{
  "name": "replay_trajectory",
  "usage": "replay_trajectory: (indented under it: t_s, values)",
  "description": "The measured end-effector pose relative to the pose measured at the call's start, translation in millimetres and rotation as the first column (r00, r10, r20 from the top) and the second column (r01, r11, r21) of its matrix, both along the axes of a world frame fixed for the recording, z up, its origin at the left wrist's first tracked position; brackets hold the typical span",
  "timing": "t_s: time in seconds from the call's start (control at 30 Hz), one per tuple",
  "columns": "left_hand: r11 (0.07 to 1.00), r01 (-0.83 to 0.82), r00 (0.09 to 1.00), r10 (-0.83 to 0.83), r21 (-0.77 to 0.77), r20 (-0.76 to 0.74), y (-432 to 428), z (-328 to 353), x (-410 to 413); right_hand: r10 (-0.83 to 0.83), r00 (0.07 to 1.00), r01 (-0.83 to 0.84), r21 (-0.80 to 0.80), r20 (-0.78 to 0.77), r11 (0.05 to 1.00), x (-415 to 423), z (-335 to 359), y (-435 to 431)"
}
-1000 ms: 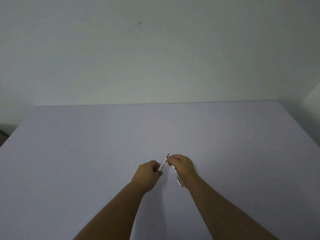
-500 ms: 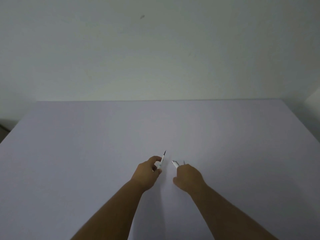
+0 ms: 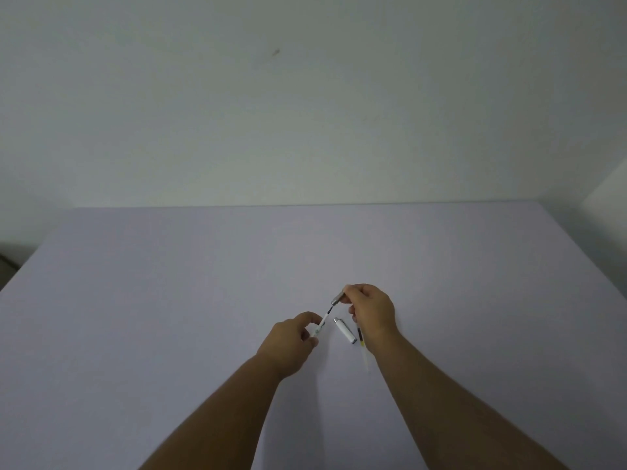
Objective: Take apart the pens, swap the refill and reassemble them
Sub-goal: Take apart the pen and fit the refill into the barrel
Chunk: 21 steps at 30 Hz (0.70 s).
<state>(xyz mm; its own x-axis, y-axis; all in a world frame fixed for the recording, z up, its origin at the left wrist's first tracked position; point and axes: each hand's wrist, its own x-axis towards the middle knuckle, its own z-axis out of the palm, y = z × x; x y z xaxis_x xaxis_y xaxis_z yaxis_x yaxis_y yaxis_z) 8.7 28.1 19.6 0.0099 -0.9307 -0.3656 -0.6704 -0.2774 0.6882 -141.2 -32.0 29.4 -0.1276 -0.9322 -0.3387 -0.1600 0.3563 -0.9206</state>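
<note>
My left hand (image 3: 294,337) pinches a white pen barrel (image 3: 320,326) with its dark refill tip sticking up and to the right. My right hand (image 3: 370,308) holds a small grey metal pen tip section (image 3: 338,298) right at the end of that refill. Between the hands a white pen part with a silver end (image 3: 343,331) lies on the table. Beside it, partly under my right wrist, lies a thin refill (image 3: 361,344) with a dark and yellow section.
The pale lavender table (image 3: 169,317) spreads wide around the hands. A plain light wall (image 3: 305,113) rises behind its far edge. A dark object shows at the far left edge (image 3: 5,266).
My right hand set a white pen part down on the table, then rose to the refill tip with a grey metal piece. My left hand stayed in place with the barrel.
</note>
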Motion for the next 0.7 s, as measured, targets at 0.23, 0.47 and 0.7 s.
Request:
replay_trajectory:
  t_s: [0.23, 0.47, 0.7]
  values:
    - [1.0, 0.0, 1.0, 0.0, -0.022, 0.012, 2, 5, 0, 0.104, 0.992, -0.109, -0.06, -0.074, 0.992, 0, 7, 6]
    - [0.999, -0.047, 0.997, 0.048, -0.016, 0.061, 4, 10, 1, 0.209, 0.975, -0.212, -0.038, -0.078, 0.976, -2, 8, 8]
    - [0.999, -0.034, 0.993, 0.037, -0.026, 0.116, 5, 15, 5, 0.315, 0.944, -0.317, 0.002, -0.102, 0.949, -3, 9, 6]
